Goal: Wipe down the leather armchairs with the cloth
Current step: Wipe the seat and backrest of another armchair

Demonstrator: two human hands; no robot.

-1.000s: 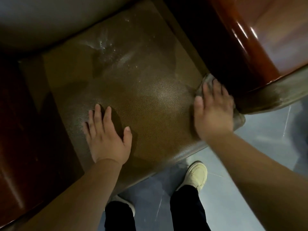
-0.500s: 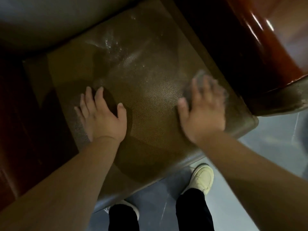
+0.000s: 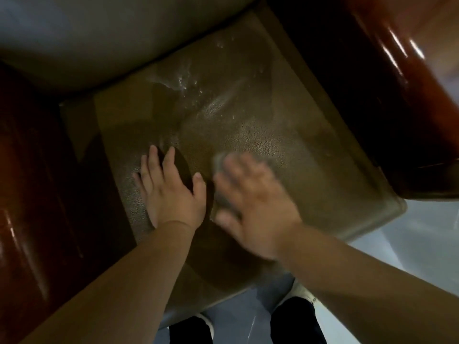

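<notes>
The brown leather armchair seat (image 3: 285, 135) fills the middle of the view, with wet shiny streaks near its back. My left hand (image 3: 171, 192) lies flat on the seat's left half, fingers spread, holding nothing. Just to its right, my right hand (image 3: 253, 202) is blurred and presses flat on a grey cloth (image 3: 219, 162). Only the cloth's edges show beyond the fingers and near the thumb. The two hands are almost touching.
Glossy dark red wooden armrests stand on both sides, the left armrest (image 3: 29, 219) and the right armrest (image 3: 387, 78). The grey backrest (image 3: 111, 38) curves across the top. Below the seat's front edge are the pale floor (image 3: 417, 244), my dark trouser legs and light shoes.
My right hand has slid the cloth leftward from the seat's right front corner to the middle, next to the left hand. The left hand stayed planted on the seat.
</notes>
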